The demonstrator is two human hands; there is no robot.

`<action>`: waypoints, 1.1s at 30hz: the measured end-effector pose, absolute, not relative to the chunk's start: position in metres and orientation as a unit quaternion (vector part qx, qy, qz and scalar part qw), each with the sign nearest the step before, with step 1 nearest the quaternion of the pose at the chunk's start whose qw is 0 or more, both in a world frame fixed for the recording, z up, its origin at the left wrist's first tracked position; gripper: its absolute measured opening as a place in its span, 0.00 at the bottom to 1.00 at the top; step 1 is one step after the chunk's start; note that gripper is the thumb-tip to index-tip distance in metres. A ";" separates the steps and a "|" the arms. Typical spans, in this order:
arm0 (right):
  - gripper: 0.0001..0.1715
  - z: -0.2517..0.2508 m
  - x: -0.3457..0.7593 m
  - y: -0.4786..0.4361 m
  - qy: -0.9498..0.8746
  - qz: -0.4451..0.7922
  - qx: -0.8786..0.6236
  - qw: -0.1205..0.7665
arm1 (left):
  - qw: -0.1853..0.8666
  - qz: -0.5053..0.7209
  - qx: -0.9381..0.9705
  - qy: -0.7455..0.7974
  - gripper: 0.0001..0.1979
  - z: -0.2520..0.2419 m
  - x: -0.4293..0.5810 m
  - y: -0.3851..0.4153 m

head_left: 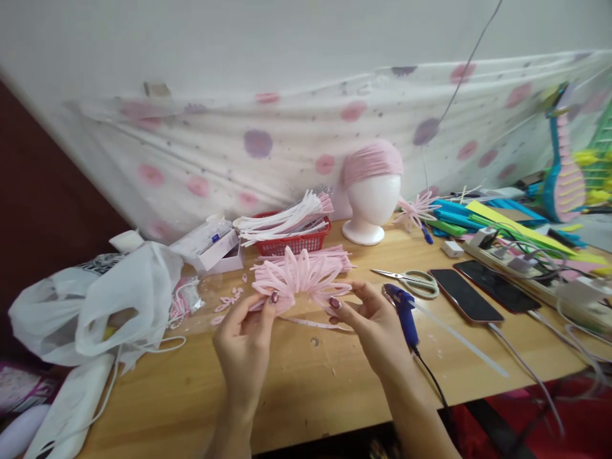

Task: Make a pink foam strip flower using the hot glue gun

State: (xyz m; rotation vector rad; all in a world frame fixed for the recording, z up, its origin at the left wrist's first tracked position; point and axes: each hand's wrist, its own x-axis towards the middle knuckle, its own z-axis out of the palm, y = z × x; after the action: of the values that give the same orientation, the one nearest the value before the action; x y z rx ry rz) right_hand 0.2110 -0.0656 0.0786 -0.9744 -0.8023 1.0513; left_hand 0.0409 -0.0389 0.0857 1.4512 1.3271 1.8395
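Note:
Both of my hands hold a fan of pink pipe-cleaner loops (301, 271) above the wooden table, its petal-like loops spread upward. My left hand (247, 325) pinches the fan's left end between thumb and fingers. At the opposite end, my right hand (377, 315) pinches the lowest loops the same way. Behind the fan lies a bundle of pink pipe cleaners (342, 257), partly hidden by it. A measuring tape (315, 324) curves on the table below. Just right of my right hand rests a blue glue gun (404, 312).
Scissors (414, 280) and two phones (466, 296) lie to the right, near a power strip (540, 284) with cables. A red basket (294, 242) of pipe cleaners and a foam head (370, 204) stand behind. Plastic bags (129, 306) occupy the left.

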 end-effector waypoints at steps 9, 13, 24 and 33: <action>0.21 0.073 0.193 -0.061 -0.334 0.498 -0.389 0.699 | 0.238 0.716 0.476 0.452 0.05 0.070 0.068 -0.039; 0.24 0.076 0.192 -0.059 -0.318 0.512 -0.385 0.699 | 0.224 0.738 0.462 0.438 0.04 0.067 0.076 -0.032; 0.25 0.075 0.192 -0.051 -0.307 0.517 -0.358 0.714 | 0.353 0.756 0.366 0.412 0.05 0.062 0.105 -0.029; 0.26 0.073 0.199 -0.048 -0.336 0.494 -0.376 0.708 | 0.484 0.726 0.315 0.374 0.08 0.063 0.108 -0.028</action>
State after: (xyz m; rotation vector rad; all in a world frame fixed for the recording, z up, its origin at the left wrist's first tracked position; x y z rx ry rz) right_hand 0.1991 -0.0475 0.0733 -0.8361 -0.7464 1.0982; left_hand 0.1080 -0.0283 0.0629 0.7679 0.9102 1.7683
